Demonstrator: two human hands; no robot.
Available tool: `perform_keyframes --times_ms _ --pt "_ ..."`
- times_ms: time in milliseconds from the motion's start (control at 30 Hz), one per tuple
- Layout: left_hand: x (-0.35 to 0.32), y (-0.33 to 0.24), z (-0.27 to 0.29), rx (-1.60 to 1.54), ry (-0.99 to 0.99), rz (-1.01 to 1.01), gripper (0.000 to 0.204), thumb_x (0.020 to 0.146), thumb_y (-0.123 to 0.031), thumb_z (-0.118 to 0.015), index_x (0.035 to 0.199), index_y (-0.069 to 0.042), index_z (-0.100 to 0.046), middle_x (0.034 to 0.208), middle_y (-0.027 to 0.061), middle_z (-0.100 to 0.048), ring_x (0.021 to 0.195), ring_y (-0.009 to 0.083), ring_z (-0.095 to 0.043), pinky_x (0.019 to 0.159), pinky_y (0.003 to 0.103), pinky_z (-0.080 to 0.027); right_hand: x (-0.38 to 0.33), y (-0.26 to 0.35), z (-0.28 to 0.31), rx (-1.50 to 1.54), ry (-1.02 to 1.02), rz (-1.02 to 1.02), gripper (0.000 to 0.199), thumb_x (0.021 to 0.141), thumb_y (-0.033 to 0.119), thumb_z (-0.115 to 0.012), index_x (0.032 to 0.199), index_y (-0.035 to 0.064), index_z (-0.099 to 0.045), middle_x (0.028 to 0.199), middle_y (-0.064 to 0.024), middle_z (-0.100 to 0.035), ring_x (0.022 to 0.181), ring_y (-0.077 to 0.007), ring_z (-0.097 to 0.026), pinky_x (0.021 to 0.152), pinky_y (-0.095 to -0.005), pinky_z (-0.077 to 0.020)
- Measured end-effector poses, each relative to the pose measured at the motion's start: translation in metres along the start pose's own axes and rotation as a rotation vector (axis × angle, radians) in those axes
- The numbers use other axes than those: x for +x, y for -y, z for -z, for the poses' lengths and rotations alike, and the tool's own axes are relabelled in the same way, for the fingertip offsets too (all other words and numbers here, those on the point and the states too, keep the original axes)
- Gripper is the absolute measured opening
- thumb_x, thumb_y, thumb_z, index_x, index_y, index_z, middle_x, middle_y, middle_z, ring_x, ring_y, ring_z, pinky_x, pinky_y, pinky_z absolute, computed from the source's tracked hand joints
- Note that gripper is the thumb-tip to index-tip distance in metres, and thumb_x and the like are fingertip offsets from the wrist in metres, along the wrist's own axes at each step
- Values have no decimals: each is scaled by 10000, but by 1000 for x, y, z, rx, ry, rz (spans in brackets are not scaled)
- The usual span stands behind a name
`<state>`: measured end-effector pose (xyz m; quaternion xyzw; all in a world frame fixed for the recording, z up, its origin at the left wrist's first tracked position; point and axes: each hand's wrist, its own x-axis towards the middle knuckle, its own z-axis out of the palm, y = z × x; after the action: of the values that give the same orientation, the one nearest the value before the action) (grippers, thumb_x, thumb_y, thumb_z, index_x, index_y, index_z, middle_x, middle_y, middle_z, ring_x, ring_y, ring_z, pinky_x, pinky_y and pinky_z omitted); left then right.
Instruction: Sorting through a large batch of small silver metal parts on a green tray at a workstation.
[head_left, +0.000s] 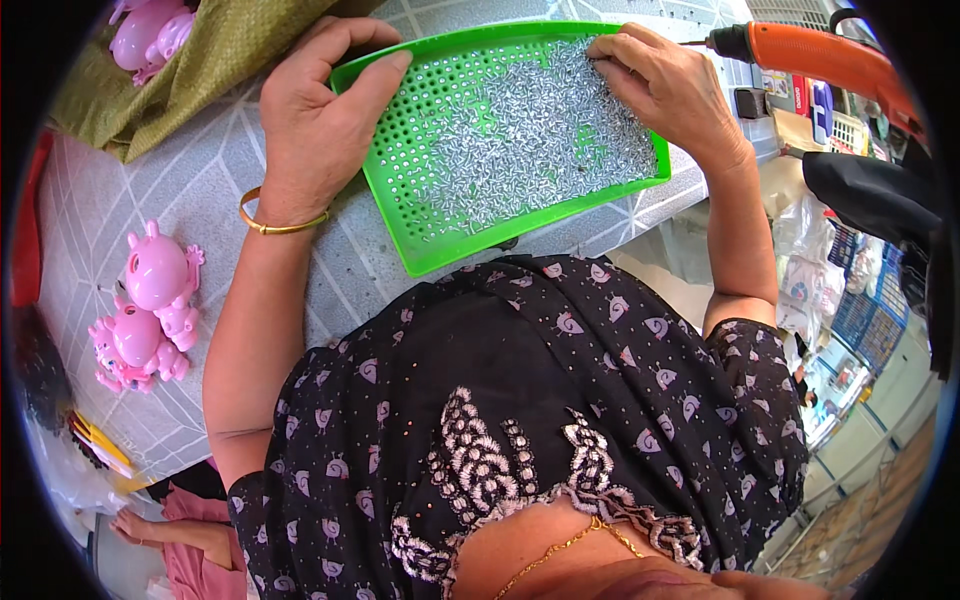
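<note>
A shallow green perforated tray (535, 225) lies tilted on the patterned tablecloth in front of me. Small silvery screws (520, 130) cover most of it, thickest toward the right. At the left, several rows of holes each seem to hold one upright screw. My left hand (315, 120) grips the tray's far left corner, thumb over the rim. At the far right end of the tray, my right hand (680, 90) has its fingers curled and pinched together over the screws. Whatever sits between those fingertips is hidden.
Pink plastic animal figures (155, 270) stand on the table at left, and more lie on an olive woven sack (220, 50) at far left. An orange power screwdriver (815, 55) hangs beyond my right hand. Blue crates (880, 300) are at right. Another person's arm (180, 535) shows lower left.
</note>
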<state>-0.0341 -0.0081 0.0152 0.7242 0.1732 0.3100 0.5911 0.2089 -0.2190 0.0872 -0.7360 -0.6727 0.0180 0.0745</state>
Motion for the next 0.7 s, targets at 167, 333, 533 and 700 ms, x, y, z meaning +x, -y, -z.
perform_keyframes --times_ms 167,333,533,700 --pt "1 0 0 6 7 -3 137 887 -44 -728 995 37 -706 888 6 -635 804 77 -580 727 226 -469 3 2 -2 -150 1 68 140 934 189 -665 1037 95 -671 910 -62 -668 737 -271 -696 649 -384 -564" --pt "0 -2 0 -2 -2 18 138 885 -46 -729 994 35 -706 882 6 -633 801 75 -579 726 223 -468 8 5 -6 -212 -20 95 105 920 151 -648 1006 89 -644 889 -71 -663 749 -290 -690 643 -401 -555" --pt "0 -2 0 14 1 25 140 885 -53 -731 994 32 -706 879 6 -633 800 76 -578 730 224 -467 -2 1 -6 347 -1 -339 113 966 108 -637 1043 26 -632 797 12 -607 671 -99 -616 591 -262 -475" --pt "-1 -1 0 -3 0 16 143 883 -53 -729 997 29 -705 876 6 -632 799 79 -578 731 227 -465 -1 9 13 1207 59 -558 180 1037 194 -532 1039 24 -590 826 13 -546 562 -6 -399 462 -176 -288"
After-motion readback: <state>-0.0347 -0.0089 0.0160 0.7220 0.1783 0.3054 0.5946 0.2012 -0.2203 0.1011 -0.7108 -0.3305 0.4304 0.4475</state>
